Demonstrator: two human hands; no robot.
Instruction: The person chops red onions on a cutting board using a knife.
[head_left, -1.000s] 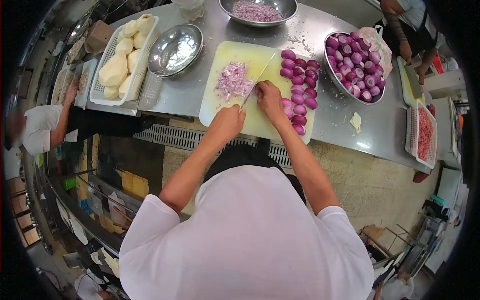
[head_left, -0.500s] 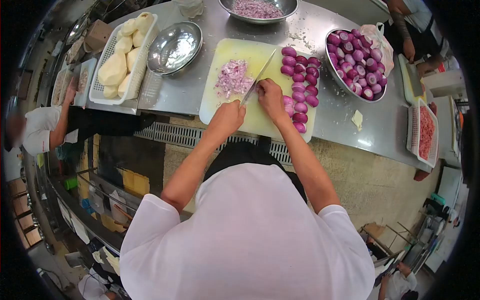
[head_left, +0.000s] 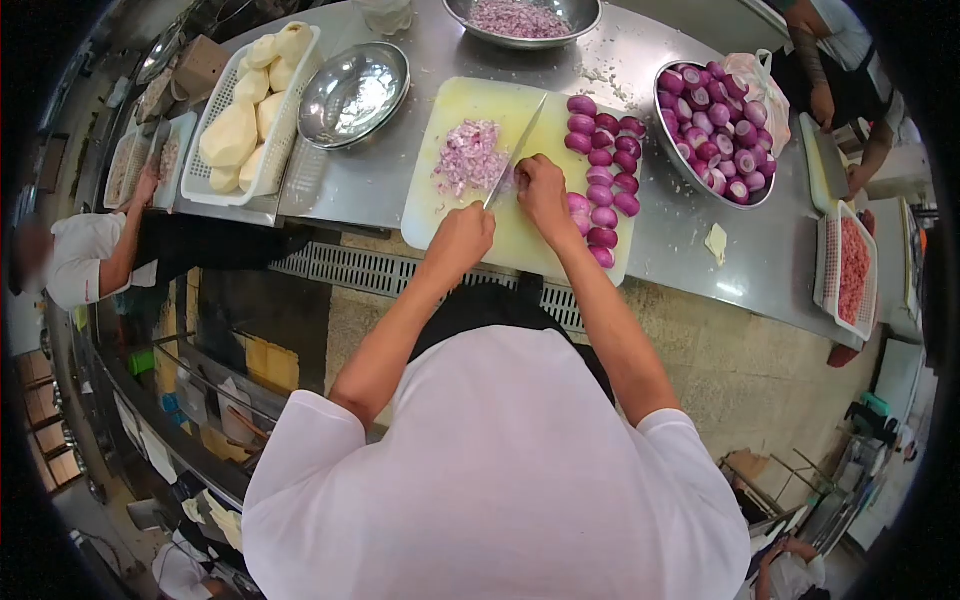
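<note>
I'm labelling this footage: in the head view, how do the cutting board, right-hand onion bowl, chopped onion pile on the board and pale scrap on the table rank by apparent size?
Cutting board
Right-hand onion bowl
Chopped onion pile
Pale scrap

Each gap looks clear.

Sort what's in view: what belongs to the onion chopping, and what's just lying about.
Part of the chopping:
knife
cutting board
chopped onion pile
lined-up onions
likely bowl of onions
likely bowl of chopped onion

Apparently just lying about:
basket of pale peeled vegetables
shiny metal bowl
plastic bag
basket of reddish meat-like pieces
pale scrap
</note>
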